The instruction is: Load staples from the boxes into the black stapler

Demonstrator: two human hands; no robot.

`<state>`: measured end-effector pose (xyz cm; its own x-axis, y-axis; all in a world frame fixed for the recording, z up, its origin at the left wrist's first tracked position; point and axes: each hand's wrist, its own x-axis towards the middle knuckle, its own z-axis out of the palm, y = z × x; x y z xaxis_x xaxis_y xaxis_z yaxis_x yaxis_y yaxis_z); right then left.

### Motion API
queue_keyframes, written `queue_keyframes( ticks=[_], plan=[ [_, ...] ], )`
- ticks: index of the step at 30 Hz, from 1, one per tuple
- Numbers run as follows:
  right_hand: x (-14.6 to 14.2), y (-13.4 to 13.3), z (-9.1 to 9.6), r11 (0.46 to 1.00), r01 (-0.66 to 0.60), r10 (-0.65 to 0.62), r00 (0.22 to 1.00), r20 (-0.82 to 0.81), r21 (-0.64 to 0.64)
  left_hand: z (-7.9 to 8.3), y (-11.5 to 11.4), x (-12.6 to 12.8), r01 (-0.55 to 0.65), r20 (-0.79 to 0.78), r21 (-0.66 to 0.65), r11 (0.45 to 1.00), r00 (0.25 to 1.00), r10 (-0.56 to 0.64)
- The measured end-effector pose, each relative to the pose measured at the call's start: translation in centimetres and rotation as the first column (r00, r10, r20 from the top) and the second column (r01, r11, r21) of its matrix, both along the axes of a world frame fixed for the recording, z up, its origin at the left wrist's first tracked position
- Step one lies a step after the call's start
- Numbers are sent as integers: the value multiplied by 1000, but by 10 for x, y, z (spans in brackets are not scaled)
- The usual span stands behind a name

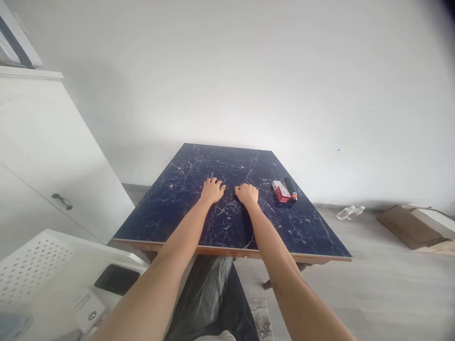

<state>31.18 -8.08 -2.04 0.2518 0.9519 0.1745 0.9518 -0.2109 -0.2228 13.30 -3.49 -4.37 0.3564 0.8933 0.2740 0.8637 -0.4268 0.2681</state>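
Observation:
My left hand (212, 190) rests palm down on a dark blue, marble-patterned tabletop (152, 213), its fingers a little spread and nothing visible in it. Beside it, a short gap to the right, my right hand (247, 193) lies on the same surface with its fingers curled in. Nothing shows in that hand, though its palm faces down and is hidden. Right of my right hand sit a small red and white box (281, 192) and, against it, a black object (290, 185) with an orange part. Neither hand touches these two.
A pale wall stands behind the table. To the left are a white cabinet (42, 156) and a white surface holding a black phone (117, 279) and a white device (88, 310). On the floor at right lie a clear plastic bottle (345, 212) and a cardboard box (408, 225).

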Motion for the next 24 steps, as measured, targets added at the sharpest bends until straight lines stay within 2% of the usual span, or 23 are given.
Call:
queue_keyframes(
  ticks=[7,10,13,17,18,20,22,24],
  plan=[
    [-1,-6,3,998,-45,46,999,-11,35,1,-2,1,-33,27,-27,999,999,33],
    [-2,-10,4,971,-72,74,997,-1,227,5,-5,1,0,75,-16,1000,997,1],
    [-1,-14,3,898,-92,93,995,18,430,11,-9,0,61,100,10,998,993,-61],
    [-1,-14,2,893,-108,97,994,49,437,16,-14,-2,72,94,-1,997,993,-71],
    [-2,-14,2,895,-148,130,989,71,422,17,-15,-2,82,90,6,997,993,-82],
    [-5,-12,3,874,-322,284,946,156,365,18,-16,-3,113,76,43,993,990,-116],
    [-9,-10,5,809,-514,458,855,242,284,18,-17,-3,129,58,88,988,989,-135],
    [-12,-9,6,764,-599,535,795,286,240,17,-16,-1,132,31,116,984,990,-136]
  ],
)
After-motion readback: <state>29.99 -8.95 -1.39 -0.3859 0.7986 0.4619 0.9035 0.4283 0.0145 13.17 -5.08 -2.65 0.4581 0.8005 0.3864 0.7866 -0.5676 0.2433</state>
